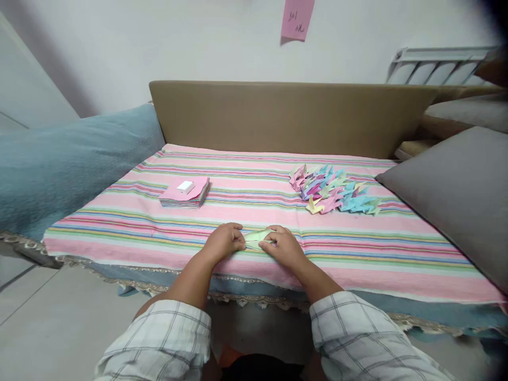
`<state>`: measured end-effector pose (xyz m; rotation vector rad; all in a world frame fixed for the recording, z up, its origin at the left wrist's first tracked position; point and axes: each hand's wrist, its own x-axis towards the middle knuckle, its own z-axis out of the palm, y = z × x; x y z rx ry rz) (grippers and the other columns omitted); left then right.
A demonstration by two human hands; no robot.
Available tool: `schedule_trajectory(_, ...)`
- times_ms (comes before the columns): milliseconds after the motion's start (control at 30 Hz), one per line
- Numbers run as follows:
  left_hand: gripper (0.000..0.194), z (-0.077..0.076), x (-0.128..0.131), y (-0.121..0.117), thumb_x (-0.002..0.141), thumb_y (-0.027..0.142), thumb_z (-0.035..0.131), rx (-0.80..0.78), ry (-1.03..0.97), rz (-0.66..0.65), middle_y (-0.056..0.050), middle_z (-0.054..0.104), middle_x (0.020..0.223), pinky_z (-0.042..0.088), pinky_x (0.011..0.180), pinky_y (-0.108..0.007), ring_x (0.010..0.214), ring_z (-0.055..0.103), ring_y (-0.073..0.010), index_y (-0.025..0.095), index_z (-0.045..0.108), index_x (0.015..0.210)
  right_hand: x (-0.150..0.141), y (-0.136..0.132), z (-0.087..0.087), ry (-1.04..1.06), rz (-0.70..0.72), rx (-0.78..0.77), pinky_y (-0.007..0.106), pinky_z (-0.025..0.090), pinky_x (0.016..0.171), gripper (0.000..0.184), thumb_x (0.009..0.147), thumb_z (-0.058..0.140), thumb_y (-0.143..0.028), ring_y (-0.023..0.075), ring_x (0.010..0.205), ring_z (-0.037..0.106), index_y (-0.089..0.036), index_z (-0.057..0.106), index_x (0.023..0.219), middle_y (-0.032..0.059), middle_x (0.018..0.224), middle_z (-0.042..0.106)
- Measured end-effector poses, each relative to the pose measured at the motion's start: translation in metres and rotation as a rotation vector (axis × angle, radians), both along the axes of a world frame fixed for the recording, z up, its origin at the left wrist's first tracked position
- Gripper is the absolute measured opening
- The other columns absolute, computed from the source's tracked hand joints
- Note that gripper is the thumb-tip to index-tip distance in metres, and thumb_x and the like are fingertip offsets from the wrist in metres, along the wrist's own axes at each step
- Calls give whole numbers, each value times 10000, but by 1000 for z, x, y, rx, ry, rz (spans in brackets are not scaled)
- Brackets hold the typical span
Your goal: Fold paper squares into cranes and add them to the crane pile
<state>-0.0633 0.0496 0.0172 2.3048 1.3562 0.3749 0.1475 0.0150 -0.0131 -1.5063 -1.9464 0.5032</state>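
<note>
A pale green folded paper [257, 237] lies on the striped bed cover [357, 248] near its front edge. My left hand [223, 241] pinches the paper's left end with curled fingers. My right hand [284, 245] presses down on its right end, fingers bent over it. Both hands rest on the cover, almost touching each other. Most of the paper is hidden under my fingers.
A stack of pink square papers [186, 192] with a small white piece on top sits at the left. A pile of several coloured folded paper cranes [333, 191] lies at the right. A blue blanket [59, 164] is on the left, a grey pillow [456, 196] on the right.
</note>
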Motion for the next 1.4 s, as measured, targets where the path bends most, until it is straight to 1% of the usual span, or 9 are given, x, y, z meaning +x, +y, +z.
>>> schedule_trajectory(133,92,1,0,1,684,312,691,22,32,-29,-41,692,992,403,924,-314,1164,515,-228,233,725,716,0,0,-3,25,-28,14,358,390,920,145,726,652,-353,217,1013,547,-217,682,766,60,1084,614)
schedule_trajectory(233,189,2,2,0,752,370,618,38,22,-54,-29,705,880,402,913,-305,1159,518,-218,229,706,663,0,-1,-2,11,-43,10,355,385,920,130,726,650,-347,216,1013,544,-220,674,732,50,1084,619)
schedule_trajectory(300,231,2,4,-1,768,363,593,64,33,-45,-29,703,820,398,908,-306,1141,532,-216,219,685,613,-1,-2,-1,2,-54,6,354,382,919,125,727,650,-345,215,1012,543,-222,670,721,43,1086,620)
schedule_trajectory(433,203,3,10,-4,734,330,625,110,68,8,-40,698,795,395,903,-325,1117,546,-233,202,660,581,-3,-3,2,-14,-65,-14,354,378,919,117,724,652,-340,215,1012,538,-224,668,724,39,1103,614)
schedule_trajectory(633,171,3,13,-7,712,310,655,163,116,40,-62,691,869,409,887,-339,1066,569,-245,190,656,591,-6,-3,5,-48,-75,-31,348,371,914,103,718,653,-321,213,1017,530,-218,655,714,34,1100,612)
schedule_trajectory(1033,159,0,16,-12,724,330,659,240,202,67,-79,637,1146,429,882,-361,1037,572,-257,191,690,653,-8,-6,10,-86,-83,-43,343,371,890,94,724,641,-300,210,1002,526,-214,636,686,31,1084,615)
schedule_trajectory(1100,161,0,14,-12,723,335,658,234,172,70,-77,650,1114,426,884,-359,1048,569,-257,195,690,651,-8,-6,10,-85,-86,-43,346,371,891,100,725,640,-304,212,1006,524,-214,633,683,30,1087,614)
schedule_trajectory(1267,161,2,4,-9,711,358,663,144,59,80,-44,701,909,404,905,-335,1106,549,-239,220,693,633,-8,-6,9,-87,-86,-40,347,368,896,107,727,641,-316,208,1008,522,-215,634,692,26,1104,608)
schedule_trajectory(1400,170,2,-4,-7,716,371,651,120,68,104,-34,707,881,387,923,-341,1126,538,-241,232,703,632,-7,-5,7,-93,-81,-45,341,367,898,110,726,641,-319,206,1009,522,-214,639,693,25,1101,609)
